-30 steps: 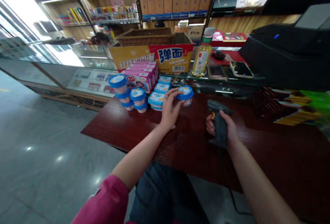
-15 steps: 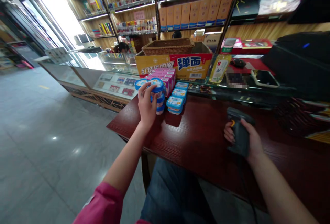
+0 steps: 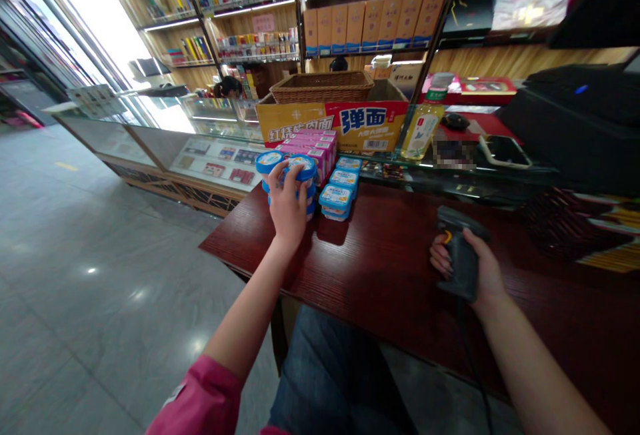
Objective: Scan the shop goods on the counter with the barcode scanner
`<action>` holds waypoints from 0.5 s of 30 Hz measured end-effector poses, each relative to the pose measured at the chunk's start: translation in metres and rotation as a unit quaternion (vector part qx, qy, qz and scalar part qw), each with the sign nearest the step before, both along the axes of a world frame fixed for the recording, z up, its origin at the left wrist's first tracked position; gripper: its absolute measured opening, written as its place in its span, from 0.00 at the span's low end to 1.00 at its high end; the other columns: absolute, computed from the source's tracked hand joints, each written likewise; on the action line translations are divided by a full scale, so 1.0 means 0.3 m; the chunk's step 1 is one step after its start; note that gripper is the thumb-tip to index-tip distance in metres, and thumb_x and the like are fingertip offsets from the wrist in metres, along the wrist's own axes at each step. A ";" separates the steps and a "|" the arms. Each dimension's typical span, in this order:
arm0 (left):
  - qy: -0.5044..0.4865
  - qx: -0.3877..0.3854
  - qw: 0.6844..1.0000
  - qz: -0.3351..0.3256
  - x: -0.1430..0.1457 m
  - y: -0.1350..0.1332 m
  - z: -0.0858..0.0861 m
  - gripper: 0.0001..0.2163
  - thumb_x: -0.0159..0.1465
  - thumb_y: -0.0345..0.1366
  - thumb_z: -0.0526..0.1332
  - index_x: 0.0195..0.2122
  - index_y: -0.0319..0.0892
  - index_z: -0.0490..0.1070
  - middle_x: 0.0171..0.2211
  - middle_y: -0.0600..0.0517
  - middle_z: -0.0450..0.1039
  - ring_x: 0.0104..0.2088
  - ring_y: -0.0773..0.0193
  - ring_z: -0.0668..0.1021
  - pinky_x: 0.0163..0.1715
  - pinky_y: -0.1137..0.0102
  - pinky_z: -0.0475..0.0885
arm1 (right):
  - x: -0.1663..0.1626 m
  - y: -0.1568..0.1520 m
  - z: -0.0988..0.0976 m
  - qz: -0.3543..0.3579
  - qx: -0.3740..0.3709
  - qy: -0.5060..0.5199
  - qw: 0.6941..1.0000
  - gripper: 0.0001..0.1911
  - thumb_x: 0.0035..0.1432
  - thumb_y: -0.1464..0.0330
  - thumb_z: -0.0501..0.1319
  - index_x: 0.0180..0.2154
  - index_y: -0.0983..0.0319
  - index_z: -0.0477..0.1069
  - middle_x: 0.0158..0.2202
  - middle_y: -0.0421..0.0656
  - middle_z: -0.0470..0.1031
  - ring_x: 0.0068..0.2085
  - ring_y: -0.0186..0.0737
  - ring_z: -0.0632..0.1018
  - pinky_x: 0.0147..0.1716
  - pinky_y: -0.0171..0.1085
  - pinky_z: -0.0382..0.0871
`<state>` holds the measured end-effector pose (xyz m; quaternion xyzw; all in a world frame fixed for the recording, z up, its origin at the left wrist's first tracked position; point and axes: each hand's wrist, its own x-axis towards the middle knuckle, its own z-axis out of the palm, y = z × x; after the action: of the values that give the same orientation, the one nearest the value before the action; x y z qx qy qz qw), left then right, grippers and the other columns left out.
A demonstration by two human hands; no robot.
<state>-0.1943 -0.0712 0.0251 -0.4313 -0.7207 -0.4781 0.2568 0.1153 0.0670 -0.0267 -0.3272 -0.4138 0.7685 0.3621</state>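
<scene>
My left hand (image 3: 289,207) is wrapped round a small blue-lidded cup (image 3: 301,168) that sits on top of a stack of like cups (image 3: 269,161) at the far left of the dark red wooden counter (image 3: 385,268). A row of flat blue-lidded tubs (image 3: 337,196) lies just right of the stack, and pink boxes (image 3: 313,145) stand behind it. My right hand (image 3: 475,271) grips a dark handheld barcode scanner (image 3: 457,248) upright above the counter, its cable trailing down toward me.
Behind the goods stand a yellow and red carton (image 3: 345,125) with a wicker basket (image 3: 323,86) on it, a bottle of yellow drink (image 3: 423,125), a phone (image 3: 504,151) and a black machine (image 3: 580,121). A glass display case (image 3: 165,135) runs left. Shelves line the back wall.
My left hand carried the blue-lidded cup from beside the flat tubs leftward onto the cup stack and now rests on it. The right hand with the scanner barely moved.
</scene>
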 end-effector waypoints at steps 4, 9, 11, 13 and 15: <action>0.009 -0.014 0.998 0.060 0.018 0.002 0.002 0.18 0.70 0.38 0.59 0.60 0.47 0.71 0.63 0.41 0.61 0.65 0.47 0.63 0.65 0.51 0.60 | 0.003 0.019 -0.026 0.007 -0.015 0.030 0.999 0.21 0.58 0.52 0.61 0.25 0.62 0.75 0.21 0.41 0.59 0.19 0.33 0.59 0.20 0.39 0.47; 0.036 0.047 0.995 0.074 0.076 -0.006 -0.038 0.27 0.68 0.42 0.62 0.66 0.44 0.64 0.62 0.38 0.58 0.63 0.45 0.62 0.63 0.51 0.60 | 0.019 0.041 -0.052 0.017 -0.018 0.078 0.997 0.20 0.59 0.52 0.60 0.29 0.63 0.74 0.19 0.39 0.61 0.18 0.32 0.60 0.18 0.35 0.50; 0.078 0.071 0.993 0.051 0.125 0.002 -0.084 0.25 0.66 0.40 0.63 0.64 0.43 0.66 0.59 0.38 0.61 0.61 0.45 0.63 0.63 0.50 0.59 | 0.049 0.058 -0.061 0.021 -0.015 0.083 0.996 0.21 0.56 0.50 0.62 0.28 0.62 0.73 0.18 0.38 0.62 0.17 0.31 0.60 0.17 0.33 0.53; 0.129 0.069 0.989 -0.023 0.200 0.026 -0.139 0.23 0.65 0.37 0.65 0.61 0.43 0.68 0.55 0.39 0.64 0.59 0.47 0.65 0.63 0.50 0.60 | 0.106 0.076 -0.068 0.010 -0.014 0.088 0.996 0.22 0.53 0.49 0.65 0.28 0.63 0.74 0.18 0.38 0.63 0.17 0.31 0.61 0.16 0.32 0.54; 0.168 0.038 0.977 -0.125 0.303 0.065 -0.192 0.22 0.64 0.34 0.65 0.60 0.43 0.67 0.53 0.41 0.66 0.57 0.49 0.68 0.62 0.52 0.62 | 0.189 0.088 -0.074 -0.008 -0.013 0.089 0.996 0.22 0.52 0.49 0.66 0.29 0.63 0.74 0.18 0.37 0.64 0.17 0.31 0.62 0.16 0.31 0.55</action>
<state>-0.1033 -0.0517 -0.0324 -0.5822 -0.5888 -0.4542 0.3289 0.1718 0.0936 -0.0488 -0.2653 -0.3671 0.7969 0.3998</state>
